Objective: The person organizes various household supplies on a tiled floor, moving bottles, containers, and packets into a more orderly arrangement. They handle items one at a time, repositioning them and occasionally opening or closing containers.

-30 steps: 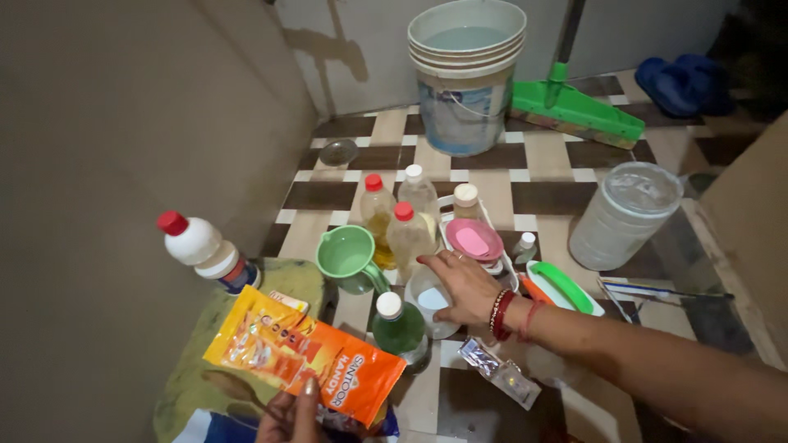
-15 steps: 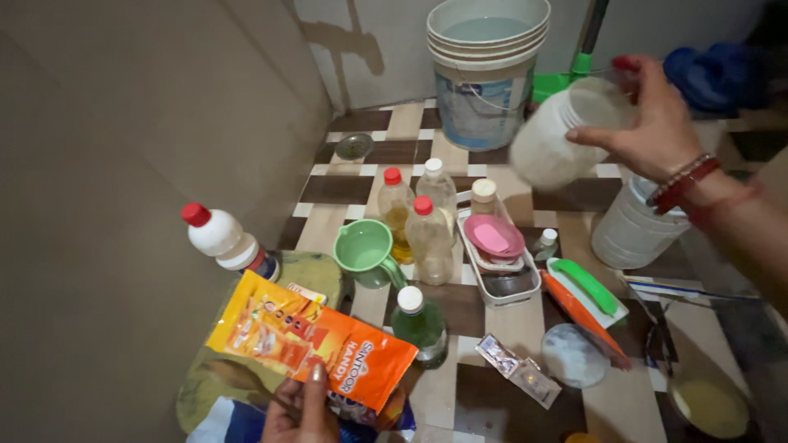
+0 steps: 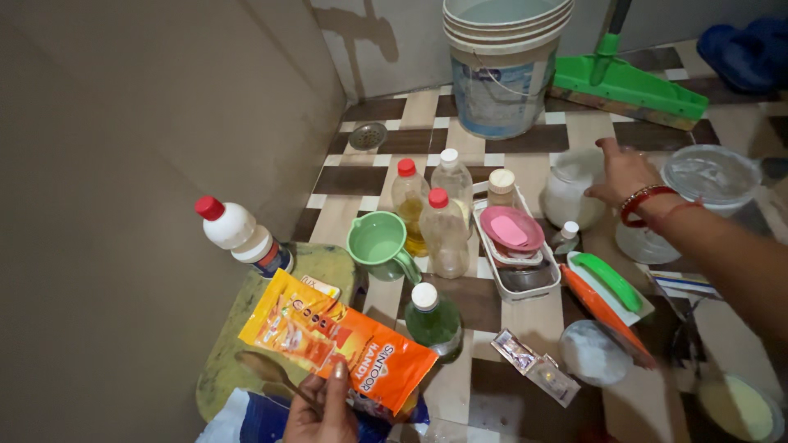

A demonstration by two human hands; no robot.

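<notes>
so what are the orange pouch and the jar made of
Orange pouch, in the left hand: likely glossy plastic film, going by its sheen and creases. Jar, under the right hand: seems frosted, translucent plastic; glass can't be ruled out.

An orange and yellow packet [image 3: 338, 344] sits above a floor [image 3: 386, 168] of brown, beige and white checks. Nearby: a pale green jug [image 3: 379, 244], a pink soap [image 3: 509, 231], a dark green bottle [image 3: 432, 320] with a white cap, two clear bottles with red caps [image 3: 438, 198], a bright green mop [image 3: 628, 84], a grey-white bucket [image 3: 502, 66] and red bangles [image 3: 639, 203].
</notes>
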